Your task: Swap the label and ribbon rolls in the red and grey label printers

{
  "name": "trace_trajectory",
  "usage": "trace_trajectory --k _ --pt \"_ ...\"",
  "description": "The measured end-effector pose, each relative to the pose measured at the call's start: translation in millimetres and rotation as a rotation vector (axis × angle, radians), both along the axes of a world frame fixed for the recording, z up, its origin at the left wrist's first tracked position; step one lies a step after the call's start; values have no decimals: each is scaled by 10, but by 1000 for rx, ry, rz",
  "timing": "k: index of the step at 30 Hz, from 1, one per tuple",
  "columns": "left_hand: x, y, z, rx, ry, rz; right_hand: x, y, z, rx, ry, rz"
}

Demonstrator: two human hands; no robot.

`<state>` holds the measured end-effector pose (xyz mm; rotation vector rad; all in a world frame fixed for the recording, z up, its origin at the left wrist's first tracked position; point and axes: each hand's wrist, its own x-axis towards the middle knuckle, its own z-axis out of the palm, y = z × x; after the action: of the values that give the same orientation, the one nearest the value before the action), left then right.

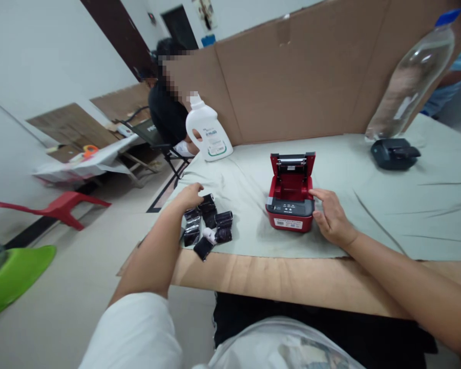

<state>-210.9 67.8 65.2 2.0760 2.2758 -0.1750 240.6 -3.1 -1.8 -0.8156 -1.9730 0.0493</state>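
A small red and black label printer (291,209) stands on the cloth-covered table, its lid raised and the red inside of its bay in view. My right hand (333,218) is at the printer's right side, fingers stretched out, the thumb apart, a fingertip touching the casing. To the left lie several small dark rolls (223,219) in shiny wrap, with a white piece (209,234) among them. My left hand (190,196) is over the back edge of this group, fingers bent and somewhat apart beside a roll; part of the fingers is hidden.
A white jug (209,130) stands at the table's back left. Behind runs a cardboard partition (292,77). At the right are a large clear bottle (411,82) with a blue cap and a black device (395,154). A seated person (167,113) is beyond; a red stool (61,205) stands left.
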Motion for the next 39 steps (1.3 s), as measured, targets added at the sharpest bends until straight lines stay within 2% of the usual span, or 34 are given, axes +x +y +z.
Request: trace_trajectory --k 3,6,9,12,14,17,20,24,27,29,31,34,37,39 --pt "172 29 -123 -51 5 -78 3 0 7 -3 -6 2" --pt "265 38 -236 -38 11 -60 5 -2 12 -8 -6 12" --pt "251 34 -207 -20 -14 -40 4 -5 14 3 -2 14" --pt "228 9 -17 36 -159 -13 4 -2 15 2 -3 13" --pt "271 -30 173 97 -436 -27 7 3 14 -3 -9 16" --pt "465 -118 484 42 -891 -161 14 11 15 3 -21 17" --pt "781 -218 740 -147 -1045 -359 17 10 30 17 -30 13" --pt "1269 -341 910 -335 -1048 -546 10 -18 91 52 -45 8" --pt "1635 -421 955 -467 -1040 -649 -9 -69 160 87 -43 -3" --pt "1870 -450 974 -520 -964 -744 -30 -116 203 105 -34 -9" --pt "2091 -439 978 -494 -833 -846 -52 -166 232 142 -19 -7" --pt "2365 -329 927 -341 -609 -933 -76 -228 247 240 -43 3" --pt "2540 -155 808 -202 -407 -875 -89 -257 244 293 -153 25" --pt "2603 -60 716 -190 -304 -825 -95 -261 243 282 -196 27"
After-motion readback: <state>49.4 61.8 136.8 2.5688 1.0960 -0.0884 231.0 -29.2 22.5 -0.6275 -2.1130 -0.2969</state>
